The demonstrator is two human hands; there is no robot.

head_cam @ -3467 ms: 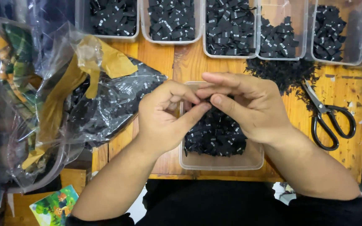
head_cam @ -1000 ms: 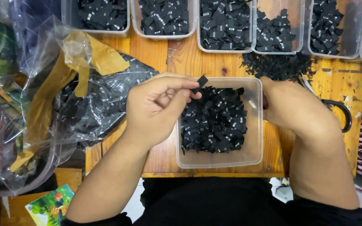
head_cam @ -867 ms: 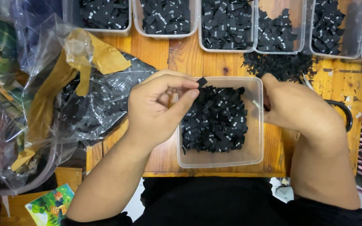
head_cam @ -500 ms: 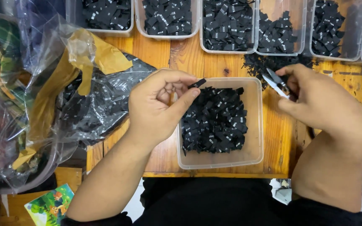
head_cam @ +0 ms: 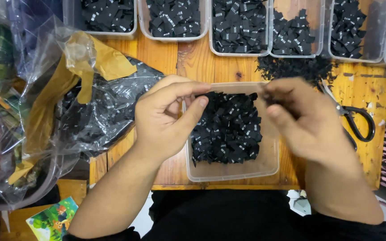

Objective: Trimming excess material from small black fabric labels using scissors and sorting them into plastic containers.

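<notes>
Right hand (head_cam: 309,122) returned over labels (head_cam: 226,129).

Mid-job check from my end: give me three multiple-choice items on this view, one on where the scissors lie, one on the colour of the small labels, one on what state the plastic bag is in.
1. Where do the scissors lie?
A. on the wooden table, beside the right hand
B. inside the clear tub
C. on the plastic bag

2. What colour are the small fabric labels in the clear tub?
A. white
B. black
C. yellow

3. What state is the plastic bag in?
A. folded flat and empty
B. sealed in a box
C. crumpled, with black labels inside

Answers: 1 A, the black handles show on the wooden table just past the right hand. 2 B, the heap between the left hand and the right is black. 3 C, dark pieces show through its creased film.
</notes>
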